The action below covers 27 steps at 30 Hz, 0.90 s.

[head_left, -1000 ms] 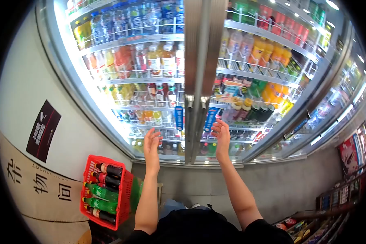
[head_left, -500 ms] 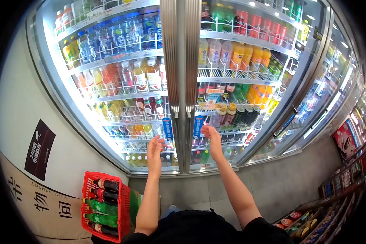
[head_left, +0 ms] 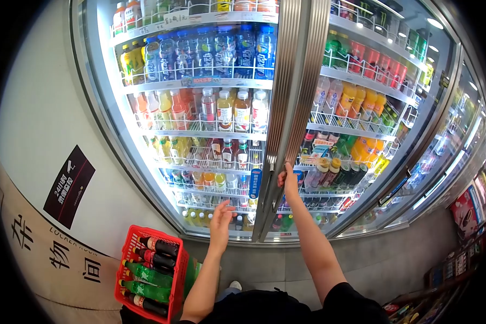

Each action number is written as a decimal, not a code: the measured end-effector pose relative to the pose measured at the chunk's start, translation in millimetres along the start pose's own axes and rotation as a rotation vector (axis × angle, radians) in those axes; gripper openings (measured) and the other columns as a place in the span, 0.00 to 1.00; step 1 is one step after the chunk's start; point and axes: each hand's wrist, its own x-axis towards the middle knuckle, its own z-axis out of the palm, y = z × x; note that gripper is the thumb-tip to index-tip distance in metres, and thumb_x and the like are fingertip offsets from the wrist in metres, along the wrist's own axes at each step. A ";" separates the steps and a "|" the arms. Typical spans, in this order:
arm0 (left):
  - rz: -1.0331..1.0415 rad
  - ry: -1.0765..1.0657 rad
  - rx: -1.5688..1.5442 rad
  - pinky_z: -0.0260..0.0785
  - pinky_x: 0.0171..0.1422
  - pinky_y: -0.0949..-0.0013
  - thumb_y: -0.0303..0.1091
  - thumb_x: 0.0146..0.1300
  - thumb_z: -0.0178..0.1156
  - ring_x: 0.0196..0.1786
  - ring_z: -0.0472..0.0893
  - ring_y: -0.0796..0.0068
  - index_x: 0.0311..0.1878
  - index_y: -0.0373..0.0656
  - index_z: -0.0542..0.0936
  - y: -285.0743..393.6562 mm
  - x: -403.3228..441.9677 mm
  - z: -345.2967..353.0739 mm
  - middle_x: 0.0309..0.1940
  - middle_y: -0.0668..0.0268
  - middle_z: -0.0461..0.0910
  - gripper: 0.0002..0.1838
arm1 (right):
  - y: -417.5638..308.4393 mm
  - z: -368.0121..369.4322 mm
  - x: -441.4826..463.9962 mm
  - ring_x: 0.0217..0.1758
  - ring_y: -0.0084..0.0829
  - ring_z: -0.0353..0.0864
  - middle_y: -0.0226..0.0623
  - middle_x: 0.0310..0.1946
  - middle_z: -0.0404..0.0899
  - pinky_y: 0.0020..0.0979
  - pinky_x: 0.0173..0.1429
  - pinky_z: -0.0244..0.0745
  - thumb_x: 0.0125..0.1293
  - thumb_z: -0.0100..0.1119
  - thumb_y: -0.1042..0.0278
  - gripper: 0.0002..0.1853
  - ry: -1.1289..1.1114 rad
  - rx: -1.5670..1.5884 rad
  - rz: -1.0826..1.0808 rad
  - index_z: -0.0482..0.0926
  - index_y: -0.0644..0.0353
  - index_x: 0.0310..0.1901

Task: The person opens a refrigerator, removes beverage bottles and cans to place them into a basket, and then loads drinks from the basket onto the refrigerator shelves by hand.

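Observation:
My right hand (head_left: pixel 289 183) is at the inner edge of the right glass fridge door (head_left: pixel 306 89), its fingers curled round the door handle there. In front of the lower part of the left fridge door (head_left: pixel 286 89), my left hand (head_left: pixel 220 221) hangs in the air with fingers apart, holding nothing. A blue label (head_left: pixel 255 183) is on the left door, up and to the right of that hand. Behind the glass stand rows of drinks, among them blue-capped bottles (head_left: pixel 204 51) and orange drink bottles (head_left: pixel 356 100). Both doors look closed.
To the lower left stands a red shopping basket (head_left: pixel 180 272) holding green bottles (head_left: pixel 151 275) and dark cola bottles (head_left: pixel 159 245). A white wall (head_left: pixel 48 113) with a black sign (head_left: pixel 70 186) borders the fridge. More glass doors and low shelves (head_left: pixel 453 264) are at right.
My right hand has moved in to the right door's handle and closed on it. My left hand stays open, slightly lower. The view has swung left, so the fridge appears further right.

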 end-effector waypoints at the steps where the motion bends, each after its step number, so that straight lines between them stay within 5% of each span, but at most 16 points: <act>1: -0.016 -0.019 -0.014 0.68 0.57 0.71 0.37 0.75 0.51 0.50 0.78 0.76 0.67 0.42 0.70 1.0 -1.4 1.4 0.52 0.61 0.80 0.21 | 1.4 0.9 0.6 0.16 0.24 0.67 0.27 0.11 0.65 0.27 0.25 0.61 0.73 0.44 0.36 0.35 -0.017 0.015 0.008 0.67 0.54 0.13; 4: -0.019 -0.068 -0.040 0.68 0.57 0.71 0.35 0.75 0.51 0.50 0.78 0.76 0.68 0.41 0.70 0.5 -4.0 7.7 0.52 0.61 0.80 0.21 | 0.2 4.7 -4.9 0.15 0.23 0.61 0.25 0.11 0.58 0.27 0.24 0.56 0.73 0.44 0.37 0.33 0.014 0.059 0.000 0.60 0.50 0.13; 5: -0.030 -0.093 -0.036 0.67 0.58 0.73 0.36 0.75 0.52 0.51 0.77 0.77 0.68 0.40 0.69 0.7 -4.8 9.8 0.54 0.61 0.79 0.22 | -2.0 7.0 -7.2 0.15 0.22 0.58 0.23 0.13 0.55 0.28 0.24 0.57 0.76 0.42 0.43 0.27 0.037 0.077 0.022 0.61 0.49 0.20; 13: -0.025 -0.181 -0.029 0.69 0.56 0.71 0.36 0.75 0.52 0.49 0.79 0.76 0.67 0.41 0.70 5.9 1.9 9.9 0.52 0.61 0.80 0.21 | -2.5 17.2 -10.4 0.17 0.24 0.64 0.29 0.13 0.65 0.30 0.24 0.56 0.74 0.44 0.43 0.30 0.240 0.023 0.036 0.66 0.56 0.17; 27: -0.091 -0.223 -0.046 0.69 0.56 0.71 0.36 0.76 0.50 0.49 0.79 0.76 0.67 0.41 0.70 -17.5 76.3 -3.1 0.51 0.61 0.80 0.20 | 5.0 23.8 -2.5 0.15 0.26 0.64 0.30 0.10 0.63 0.33 0.24 0.57 0.75 0.41 0.47 0.33 0.367 -0.084 -0.056 0.65 0.57 0.12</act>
